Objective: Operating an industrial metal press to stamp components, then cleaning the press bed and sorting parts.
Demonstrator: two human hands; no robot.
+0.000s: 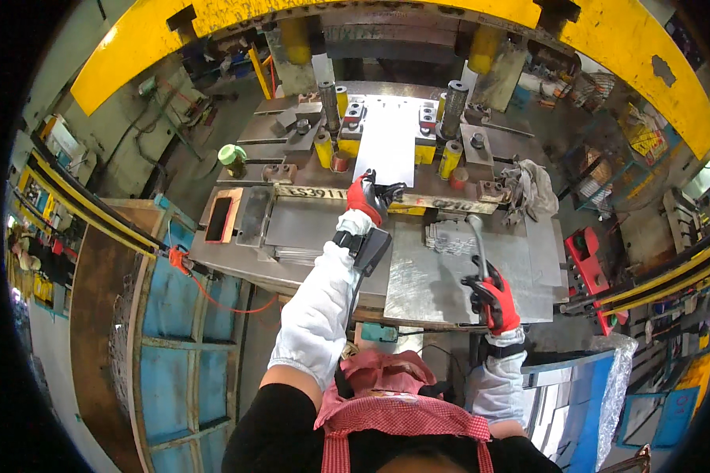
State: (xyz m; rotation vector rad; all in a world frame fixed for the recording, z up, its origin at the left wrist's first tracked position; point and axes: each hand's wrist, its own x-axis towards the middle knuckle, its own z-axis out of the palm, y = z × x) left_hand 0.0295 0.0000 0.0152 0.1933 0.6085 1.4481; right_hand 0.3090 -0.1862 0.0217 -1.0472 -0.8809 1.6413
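My left hand, in a red and black glove, is at the near end of a bright flat metal sheet, its fingers closed on the edge. The sheet lies lengthwise between the posts of a press die. My right hand, gloved alike, is closed around a long grey rod-shaped tool. The tool points away from me, its far tip beside a small stack of cut metal pieces. Below the stack lies a wide metal plate. Exactly how the left fingertips meet the sheet is hard to see.
Steel guide posts and yellow cylinders flank the sheet. A crumpled grey cloth lies at right, a dark phone-like slab at left. More metal sheets are stacked left of my arm. The yellow press frame arches overhead.
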